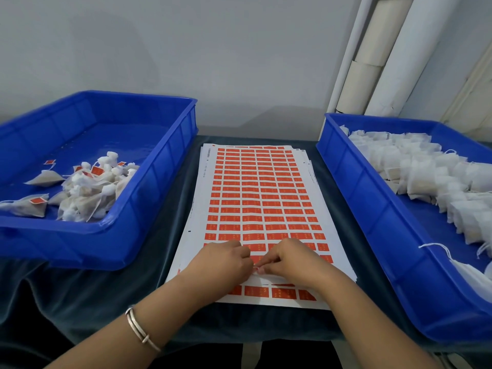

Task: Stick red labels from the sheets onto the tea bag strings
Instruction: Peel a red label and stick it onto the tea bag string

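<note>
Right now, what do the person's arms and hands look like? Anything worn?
Both forearms are bare, with no sleeves in view. The left hand and right hand wear no gloves, and no rings show. The left wrist carries thin silver-coloured bangles, at least two bands lying together. The right wrist is bare. No watch, tape or markings are visible on either arm.

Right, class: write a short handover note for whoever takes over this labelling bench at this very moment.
Left hand and right hand: fingertips meet over the label sheet near its front rows, seemingly pinching a label; the pinch is too small to confirm.
Left bin: a small pile of labelled tea bags.
Right bin: many unlabelled tea bags.
Done: a few bags. Left: most bags; the sheet is nearly full.
</note>
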Tool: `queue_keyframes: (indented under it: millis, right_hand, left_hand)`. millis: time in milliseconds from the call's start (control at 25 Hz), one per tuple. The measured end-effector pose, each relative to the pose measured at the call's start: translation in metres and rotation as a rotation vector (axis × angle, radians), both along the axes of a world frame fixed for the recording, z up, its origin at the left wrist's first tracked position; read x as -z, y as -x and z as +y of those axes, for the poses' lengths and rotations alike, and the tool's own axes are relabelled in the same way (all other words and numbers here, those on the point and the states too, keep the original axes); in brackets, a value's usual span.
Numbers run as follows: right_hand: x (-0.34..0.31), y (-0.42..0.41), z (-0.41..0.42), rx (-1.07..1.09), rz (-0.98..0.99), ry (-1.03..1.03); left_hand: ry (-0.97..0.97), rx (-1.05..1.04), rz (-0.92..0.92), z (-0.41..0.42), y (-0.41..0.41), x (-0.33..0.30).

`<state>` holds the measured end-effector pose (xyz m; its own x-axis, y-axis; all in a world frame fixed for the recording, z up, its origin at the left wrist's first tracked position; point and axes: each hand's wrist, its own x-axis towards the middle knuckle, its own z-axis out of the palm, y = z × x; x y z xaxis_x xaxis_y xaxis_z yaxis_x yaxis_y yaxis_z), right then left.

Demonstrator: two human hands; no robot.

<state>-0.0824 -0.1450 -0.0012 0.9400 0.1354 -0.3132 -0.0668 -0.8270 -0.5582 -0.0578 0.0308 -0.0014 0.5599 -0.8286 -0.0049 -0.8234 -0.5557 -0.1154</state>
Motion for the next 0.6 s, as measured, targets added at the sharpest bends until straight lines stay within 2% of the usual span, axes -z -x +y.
queue_keyframes:
  millis: [160, 320, 440, 600]
  right_hand:
    - [-0.001, 0.001, 0.001, 0.017, -0.029, 0.008]
    - [-0.002, 0.002, 0.005, 0.064, -0.091, 0.030]
    - [-0.007, 0.012, 0.010, 0.181, -0.223, 0.041]
    - [-0.010, 0.032, 0.019, 0.330, -0.413, -0.055]
  left_hand:
    - [0.135, -0.047, 0.031, 0.005, -0.001, 0.009]
    - [0.304, -0.204, 0.079, 0.004, 0.002, 0.016]
    - [0.409, -0.325, 0.109, 0.003, 0.004, 0.020]
    - [0.617, -0.453, 0.128, -0.002, 0.004, 0.022]
